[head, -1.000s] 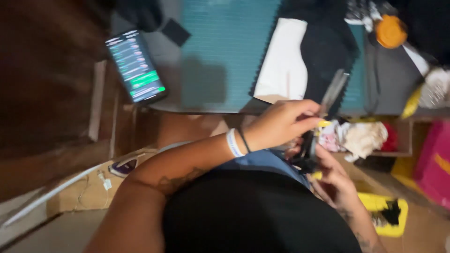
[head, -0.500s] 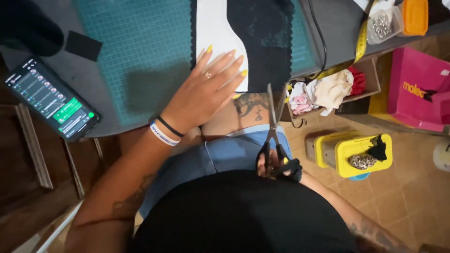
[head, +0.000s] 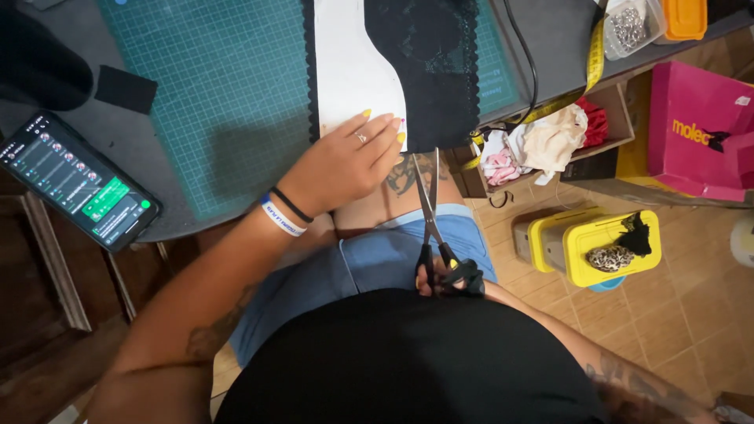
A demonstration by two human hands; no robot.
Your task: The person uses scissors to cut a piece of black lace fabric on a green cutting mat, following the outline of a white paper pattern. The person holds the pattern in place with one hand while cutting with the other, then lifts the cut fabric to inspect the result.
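Observation:
My left hand point(head: 349, 161) lies flat on the near end of a white paper pattern point(head: 349, 71), fingers spread, at the table's front edge. A piece of black lace fabric point(head: 428, 59) overlaps the pattern's right side. My right hand point(head: 448, 276) grips the black handles of a pair of scissors point(head: 430, 212) close to my body. The blades are slightly parted and point up toward the lower edge of the lace, just right of my left fingertips.
A green cutting mat point(head: 212, 94) covers the grey table. A lit phone point(head: 75, 180) lies at the left. A yellow tape measure point(head: 585, 74) hangs off the table's right edge. Below are a cloth-filled shelf point(head: 550, 137), a pink box point(head: 703, 133) and yellow containers point(head: 597, 243).
My left hand slid onto the near end of the white pattern and settled flat. The scissors rose toward the fabric's lower edge. The view steadied and shifted left.

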